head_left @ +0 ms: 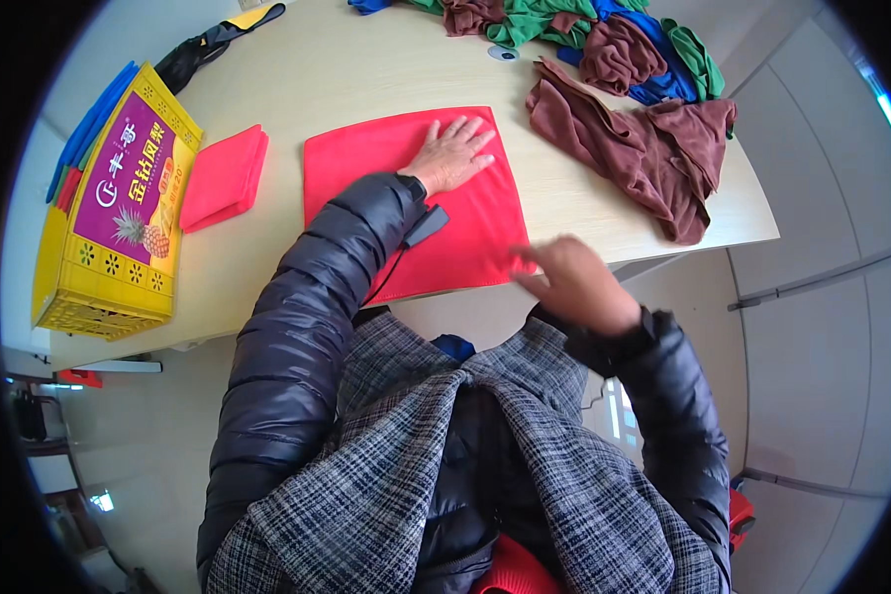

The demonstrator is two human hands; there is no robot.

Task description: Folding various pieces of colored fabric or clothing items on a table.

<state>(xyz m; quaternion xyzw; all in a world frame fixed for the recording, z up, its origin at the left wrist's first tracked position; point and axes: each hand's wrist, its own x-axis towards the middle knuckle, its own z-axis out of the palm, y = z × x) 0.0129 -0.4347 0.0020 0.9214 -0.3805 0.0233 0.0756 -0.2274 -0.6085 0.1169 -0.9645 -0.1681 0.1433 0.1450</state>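
A red cloth (366, 168) lies spread nearly square on the table in front of me. My left hand (452, 153) rests flat on its far right part, fingers spread, with nothing in the grasp. At the near right corner, by the table's edge, is my right hand (576, 285), somewhat blurred. Its thumb and forefinger close around that corner of the cloth. A small black device on a cord (426, 227) hangs at my left wrist, over the cloth. To the left lies a folded red cloth (226, 180).
A yellow crate (109, 315) with a purple panel stands at the table's left edge, coloured cloths (94, 117) along its far side. At the right lies a crumpled brown cloth (634, 148). Behind it is a heap of green, blue and brown cloths (619, 54). A black-and-yellow item (208, 49) lies far left.
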